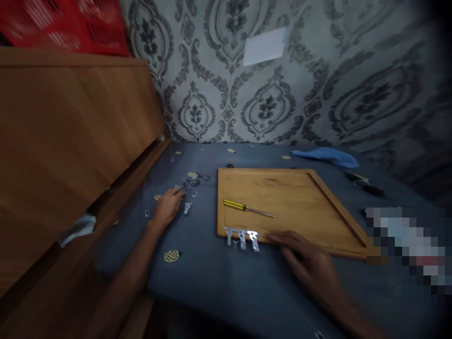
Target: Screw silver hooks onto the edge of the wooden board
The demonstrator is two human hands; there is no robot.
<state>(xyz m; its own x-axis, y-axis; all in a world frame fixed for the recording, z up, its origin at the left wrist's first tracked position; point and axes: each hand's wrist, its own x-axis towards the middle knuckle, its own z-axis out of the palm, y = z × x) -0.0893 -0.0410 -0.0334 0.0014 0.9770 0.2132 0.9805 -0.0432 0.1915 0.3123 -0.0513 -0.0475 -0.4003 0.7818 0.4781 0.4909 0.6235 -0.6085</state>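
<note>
My left hand (168, 207) rests on the dark cloth with its fingers curled together, beside a small pile of metal pieces (191, 182). What its fingertips hold, if anything, is hidden. Just to its right lies a single silver metal bracket (187, 208). My right hand (307, 256) has fingers stretched out, their tips touching the near edge of a framed wooden board (282, 188). Left of those fingertips, several T-shaped silver brackets (242, 238) sit in a row along that edge, hanging slightly over it. A screwdriver (247, 208) with a yellow-and-black handle lies on the board.
A wooden cabinet (77, 122) stands close on the left, a red basket (67, 26) on top. Behind is a patterned wall (219, 94) with white paper (264, 46). A blue cloth (328, 156) and a dark object (365, 184) lie at right, near a pixelated patch.
</note>
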